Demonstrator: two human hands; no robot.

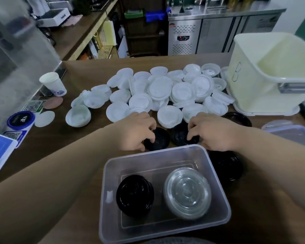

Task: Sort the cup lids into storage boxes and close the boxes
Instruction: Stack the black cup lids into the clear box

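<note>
A clear plastic storage box (218,199) stands open at the table's near edge, holding a stack of black lids (135,195) and a stack of clear lids (187,192). Just behind it, my left hand (136,131) grips a black lid (159,140) with curled fingers. My right hand (209,132) curls its fingers on another black lid (180,135). More black lids (225,166) lie right of the box and a further black stack (238,118) sits beyond. A heap of white lids (158,92) covers the table's middle. A large white storage box (245,81), marked B, stands open at the right.
A paper cup (53,83) stands at the left with a blue-rimmed tub (20,120) and flat discs (44,118) near it. A clear box lid (296,134) lies at the right edge. A glass case (16,59) rises at the far left.
</note>
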